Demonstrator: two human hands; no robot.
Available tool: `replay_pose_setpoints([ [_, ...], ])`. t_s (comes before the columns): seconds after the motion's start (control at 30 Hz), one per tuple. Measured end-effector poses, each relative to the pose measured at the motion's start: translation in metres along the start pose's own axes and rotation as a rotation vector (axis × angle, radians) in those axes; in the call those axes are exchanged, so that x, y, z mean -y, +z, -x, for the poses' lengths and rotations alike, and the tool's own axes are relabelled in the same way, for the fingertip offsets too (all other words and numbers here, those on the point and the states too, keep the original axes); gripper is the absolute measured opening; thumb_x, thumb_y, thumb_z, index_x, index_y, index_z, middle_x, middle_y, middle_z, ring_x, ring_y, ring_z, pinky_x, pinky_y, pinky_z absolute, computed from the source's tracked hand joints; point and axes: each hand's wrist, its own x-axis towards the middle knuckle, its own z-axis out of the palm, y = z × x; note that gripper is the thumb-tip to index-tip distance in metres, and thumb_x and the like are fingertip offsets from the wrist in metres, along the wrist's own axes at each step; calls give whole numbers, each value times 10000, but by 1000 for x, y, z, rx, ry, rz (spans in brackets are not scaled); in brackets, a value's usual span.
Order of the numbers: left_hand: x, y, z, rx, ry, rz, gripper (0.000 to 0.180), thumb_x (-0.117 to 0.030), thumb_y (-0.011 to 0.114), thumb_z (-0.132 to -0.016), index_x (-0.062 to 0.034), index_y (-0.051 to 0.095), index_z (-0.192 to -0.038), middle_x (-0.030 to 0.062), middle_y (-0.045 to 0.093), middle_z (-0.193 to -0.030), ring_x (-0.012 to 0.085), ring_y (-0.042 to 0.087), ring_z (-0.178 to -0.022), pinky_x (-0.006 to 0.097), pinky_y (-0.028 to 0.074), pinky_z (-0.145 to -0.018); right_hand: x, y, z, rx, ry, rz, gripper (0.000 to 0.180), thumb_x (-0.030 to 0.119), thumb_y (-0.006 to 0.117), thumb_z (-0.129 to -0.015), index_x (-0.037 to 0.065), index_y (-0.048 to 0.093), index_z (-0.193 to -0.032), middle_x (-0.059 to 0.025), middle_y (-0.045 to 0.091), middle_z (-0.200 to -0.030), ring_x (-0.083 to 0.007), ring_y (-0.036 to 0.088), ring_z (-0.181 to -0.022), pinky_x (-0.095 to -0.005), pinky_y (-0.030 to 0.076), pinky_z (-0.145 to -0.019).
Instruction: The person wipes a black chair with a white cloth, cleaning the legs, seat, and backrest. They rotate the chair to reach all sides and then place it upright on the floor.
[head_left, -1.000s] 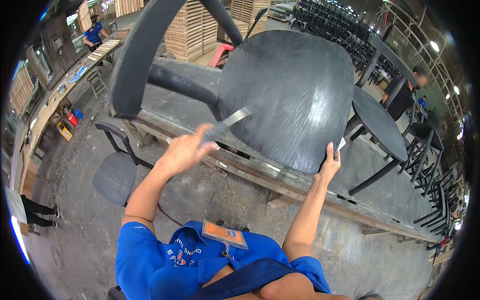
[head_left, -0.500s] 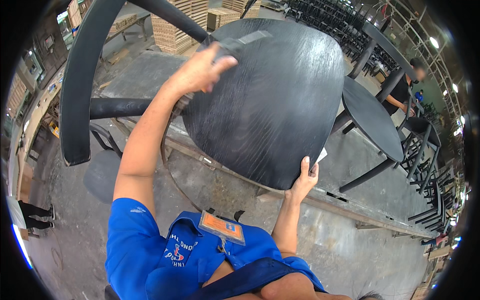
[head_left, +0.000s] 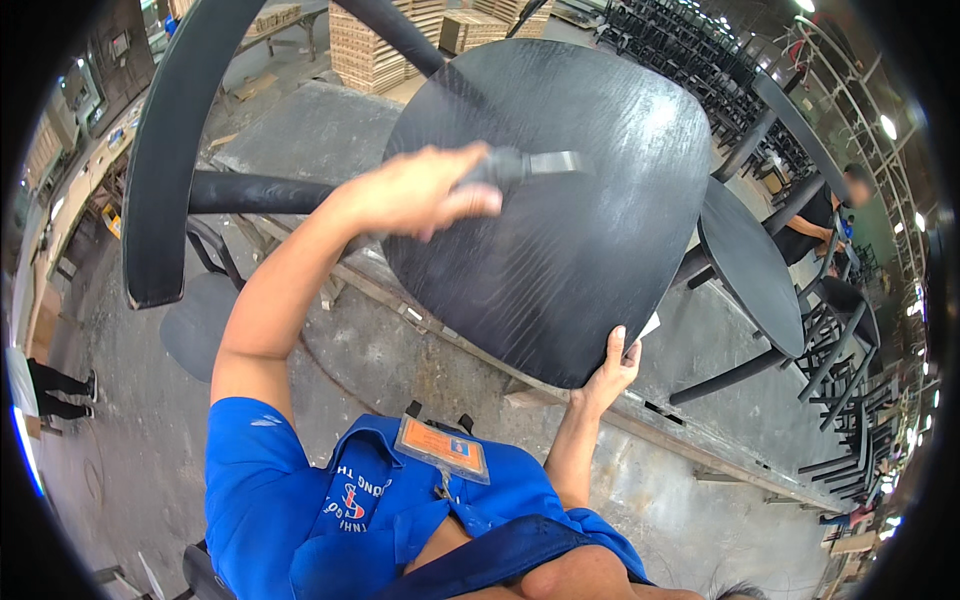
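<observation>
A black wooden chair lies tipped on a workbench, its broad grained seat [head_left: 590, 250] turned toward me and its thick curved back rail [head_left: 158, 180] at the left. My left hand [head_left: 425, 190], blurred by motion, is closed around a dark handheld tool [head_left: 515, 167] with a narrow flat grey tip. The tool is over the middle-left of the seat; I cannot tell whether its tip touches. A hose hangs below that forearm. My right hand [head_left: 608, 372] grips the seat's lower right edge, thumb on the upper face, fingers partly hidden. Beside it a white piece [head_left: 650, 325] shows behind the edge.
The long grey workbench [head_left: 730, 350] also bears another black chair [head_left: 755, 265] at the right. Past it a person in dark clothing [head_left: 805, 235] stands by more chairs. Light wooden stacks [head_left: 375, 45] stand at the back. A dark chair [head_left: 200, 320] is on the floor at left.
My left hand and the tool have moved right and down, from the seat's upper left toward its middle. My right hand keeps its hold on the edge. The whole view has shifted slightly.
</observation>
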Motion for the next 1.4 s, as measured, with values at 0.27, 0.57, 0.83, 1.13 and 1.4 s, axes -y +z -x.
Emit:
replay_pose_setpoints([
  [0.27,69,14,122,123,-320,316,381,-275,576,-906,-58,514,-1213,26,529,-602,132,562,-507,304,491,-551,3,12,-24,-14,6,26,407,268,697,-859,-25,553,-1103,-103,619,-1010,-169,601,-869,-299,484,-779],
  [0.57,89,24,193,46,-300,413,433,-325,592,-904,-71,477,-1235,27,530,-605,119,564,-515,303,493,-514,2,21,-40,-22,14,-36,400,238,719,-839,-27,553,-1089,-102,622,-1009,-171,601,-866,-302,484,-760],
  [0.83,72,30,157,-140,-383,-81,566,-381,582,-892,-89,371,-1328,192,637,-718,386,648,-683,454,505,-656,1,13,-27,-19,16,11,403,260,678,-865,-28,546,-1114,-108,603,-1037,-176,591,-885,-302,470,-802],
  [1.13,49,12,44,-543,-351,-285,545,-418,527,-918,-84,364,-1316,250,646,-819,449,626,-807,512,474,-731,-4,1,-6,-3,21,-11,409,254,678,-865,-27,536,-1127,-106,595,-1037,-182,587,-891,-308,473,-802],
  [1.4,20,43,30,-376,-230,-198,540,-458,527,-911,-124,371,-1305,252,644,-781,452,628,-777,513,491,-698,-1,5,-10,41,84,-134,370,203,687,-861,1,527,-1126,-105,597,-1039,-178,594,-877,-314,492,-778],
])
